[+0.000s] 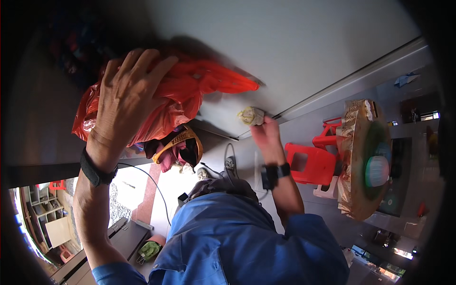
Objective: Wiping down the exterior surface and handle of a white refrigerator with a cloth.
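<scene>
My left hand (124, 85) lies over a red plastic bag (181, 92), fingers spread and curled against it. The bag is full and crumpled, and it hangs against a smooth grey panel (285, 42). A pointed end of the bag reaches right along that surface. In my right hand (266, 133) is a crumpled, yellowish-white cloth (251, 116), pinched in the fingers close to the panel's lower edge. Below the red bag hang dark and maroon fabric items with a yellow woven strap (174, 144). What the red bag contains is hidden.
Red plastic stools (311, 162) stand to the right, beside a round table (359, 199) with a green-rimmed food cover (377, 171). A black cable (153, 181) runs at my left side. A bright doorway (130, 185) opens at lower left, near a green item (149, 251) in a pink container.
</scene>
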Available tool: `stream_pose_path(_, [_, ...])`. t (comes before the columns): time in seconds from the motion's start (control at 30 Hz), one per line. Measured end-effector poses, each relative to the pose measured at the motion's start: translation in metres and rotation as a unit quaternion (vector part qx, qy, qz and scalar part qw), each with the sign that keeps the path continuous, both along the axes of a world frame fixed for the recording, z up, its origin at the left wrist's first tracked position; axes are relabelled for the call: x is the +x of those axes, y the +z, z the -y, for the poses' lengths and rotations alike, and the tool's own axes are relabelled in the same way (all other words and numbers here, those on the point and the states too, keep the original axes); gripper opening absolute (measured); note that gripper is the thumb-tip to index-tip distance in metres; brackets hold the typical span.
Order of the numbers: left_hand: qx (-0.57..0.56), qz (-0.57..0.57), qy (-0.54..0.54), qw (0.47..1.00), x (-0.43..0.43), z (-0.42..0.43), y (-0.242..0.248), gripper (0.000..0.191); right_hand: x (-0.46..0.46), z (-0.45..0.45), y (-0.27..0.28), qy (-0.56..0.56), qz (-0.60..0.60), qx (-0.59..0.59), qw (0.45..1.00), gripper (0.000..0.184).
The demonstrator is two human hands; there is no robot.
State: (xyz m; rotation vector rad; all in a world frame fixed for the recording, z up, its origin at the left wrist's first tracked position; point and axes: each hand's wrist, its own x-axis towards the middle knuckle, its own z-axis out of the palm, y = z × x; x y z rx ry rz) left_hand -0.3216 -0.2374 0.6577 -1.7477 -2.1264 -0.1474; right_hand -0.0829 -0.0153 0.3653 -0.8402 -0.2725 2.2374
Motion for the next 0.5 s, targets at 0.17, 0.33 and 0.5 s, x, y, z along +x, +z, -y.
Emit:
stream_pose_path(0.17, [0.043,-0.028,-0.024,0.998,0.003,-0.001,0.0,0.068,0.024,0.026,0.108,0.047,-0.087,0.14,0.985,0.034])
stream_pose_path(0.33, [0.021,-0.019,-0.002,1.0,0.003,0.0,-0.003,0.069,-0.019,0.036,0.019,0.026,0.051,0.117,0.992,0.026])
stream_pose_path(0.5, [-0.002,-0.016,0.025,1.0,0.005,-0.003,-0.005,0.075,-0.047,0.009,-0.148,0.067,0.09,-0.031,0.993,0.028])
